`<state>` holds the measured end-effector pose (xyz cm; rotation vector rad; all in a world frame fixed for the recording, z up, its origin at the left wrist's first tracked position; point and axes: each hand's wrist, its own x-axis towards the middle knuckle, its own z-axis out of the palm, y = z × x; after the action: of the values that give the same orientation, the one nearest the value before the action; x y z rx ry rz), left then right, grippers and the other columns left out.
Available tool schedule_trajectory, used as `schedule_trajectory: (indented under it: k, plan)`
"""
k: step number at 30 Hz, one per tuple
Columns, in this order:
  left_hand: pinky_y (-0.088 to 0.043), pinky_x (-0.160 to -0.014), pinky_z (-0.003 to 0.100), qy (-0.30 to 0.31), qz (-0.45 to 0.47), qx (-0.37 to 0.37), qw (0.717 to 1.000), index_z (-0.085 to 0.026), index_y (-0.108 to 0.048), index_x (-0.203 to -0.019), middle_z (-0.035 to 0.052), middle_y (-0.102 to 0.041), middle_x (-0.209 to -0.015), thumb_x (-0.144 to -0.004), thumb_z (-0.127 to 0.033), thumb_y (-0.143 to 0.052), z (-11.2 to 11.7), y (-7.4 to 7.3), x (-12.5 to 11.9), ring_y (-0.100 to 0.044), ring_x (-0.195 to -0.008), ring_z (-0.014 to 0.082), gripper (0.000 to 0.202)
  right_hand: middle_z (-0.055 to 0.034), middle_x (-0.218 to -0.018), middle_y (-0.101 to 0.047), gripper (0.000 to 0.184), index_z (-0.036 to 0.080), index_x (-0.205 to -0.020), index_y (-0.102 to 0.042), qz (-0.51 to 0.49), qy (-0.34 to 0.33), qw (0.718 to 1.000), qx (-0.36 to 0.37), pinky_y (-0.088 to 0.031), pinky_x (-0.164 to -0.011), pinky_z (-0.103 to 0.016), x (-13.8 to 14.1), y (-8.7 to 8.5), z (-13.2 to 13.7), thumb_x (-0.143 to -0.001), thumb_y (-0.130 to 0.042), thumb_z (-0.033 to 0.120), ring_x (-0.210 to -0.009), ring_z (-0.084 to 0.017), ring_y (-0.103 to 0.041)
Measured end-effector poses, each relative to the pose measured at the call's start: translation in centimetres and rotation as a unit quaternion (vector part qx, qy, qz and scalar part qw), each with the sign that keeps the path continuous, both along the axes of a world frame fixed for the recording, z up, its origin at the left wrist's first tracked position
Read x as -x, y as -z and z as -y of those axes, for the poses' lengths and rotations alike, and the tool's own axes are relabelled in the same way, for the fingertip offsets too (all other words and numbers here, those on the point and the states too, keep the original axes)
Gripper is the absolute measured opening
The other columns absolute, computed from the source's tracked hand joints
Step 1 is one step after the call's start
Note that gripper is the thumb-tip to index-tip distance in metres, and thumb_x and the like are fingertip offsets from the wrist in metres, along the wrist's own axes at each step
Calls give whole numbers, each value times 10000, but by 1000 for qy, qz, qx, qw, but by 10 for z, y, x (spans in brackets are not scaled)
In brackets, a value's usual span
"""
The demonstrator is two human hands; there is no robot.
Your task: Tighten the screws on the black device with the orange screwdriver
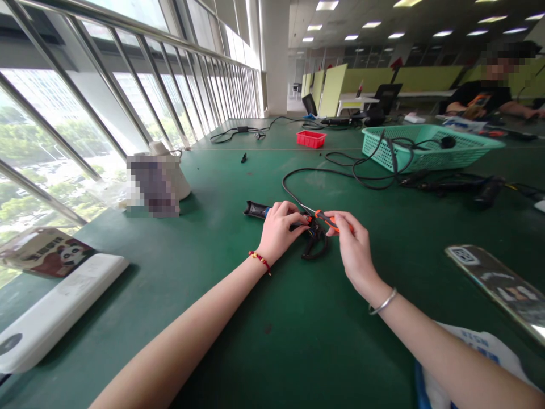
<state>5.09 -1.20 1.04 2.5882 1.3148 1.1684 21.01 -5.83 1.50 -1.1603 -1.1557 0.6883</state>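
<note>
In the middle of the green table (264, 295) lies a black corded device (256, 210), its slim barrel pointing left. My left hand (279, 224) is closed over its middle, the fingertips at an opened section with small coloured wires. A curved black part (313, 254) sticks out toward me below that section. My right hand (355, 244) grips a screwdriver (330, 221) with an orange and black handle. The shaft points up and left, above the opened section. Whether its tip touches anything I cannot tell. A black cable (293, 190) runs from the device toward the back right.
A green basket (426, 156) holds cables, with more black devices (460, 186) in front. Behind stands a red tray (310, 139). A phone (498, 284) and plastic bag (477, 352) lie right; a white power bank (63, 307) lies left. Another person sits far right.
</note>
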Motion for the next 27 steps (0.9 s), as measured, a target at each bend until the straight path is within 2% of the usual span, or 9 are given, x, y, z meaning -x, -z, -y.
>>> schedule_trajectory:
  k: [15,18,22,27]
  plan:
    - [-426,-767,322,-23,-53,-16,998,-214,-679,-813,24,-602,-905,-806,-329,-683,-2,2,1,-503,-873,192,115,-3,-750,-628,300,183,-859,-656,-24,-14,1000,-4,-434,-538,-238,8,2,2,-849,-518,449,-570,-92,-510]
    - [-416,-750,326,-31,-84,-50,995,-216,-681,-813,39,-609,-925,-837,-371,-641,-2,2,6,-511,-866,194,162,25,-684,-575,260,191,-904,-643,-29,-21,999,-6,-412,-507,-226,5,-3,5,-832,-555,425,-536,-82,-475]
    - [-403,-773,347,-1,-155,-122,980,-264,-700,-895,46,-633,-963,-923,-377,-506,0,-1,13,-531,-879,193,226,20,-797,-589,255,200,-957,-605,-43,-3,999,-30,-434,-518,-223,-5,-10,5,-751,-660,339,-537,-63,-479]
    - [-404,-894,380,34,-199,-137,970,-281,-678,-1013,62,-631,-1104,-941,-326,-474,-1,-4,20,-543,-1005,206,222,81,-570,-476,192,222,-943,-548,-51,17,997,-62,-407,-457,-221,-17,-14,2,-795,-603,331,-442,-71,-439]
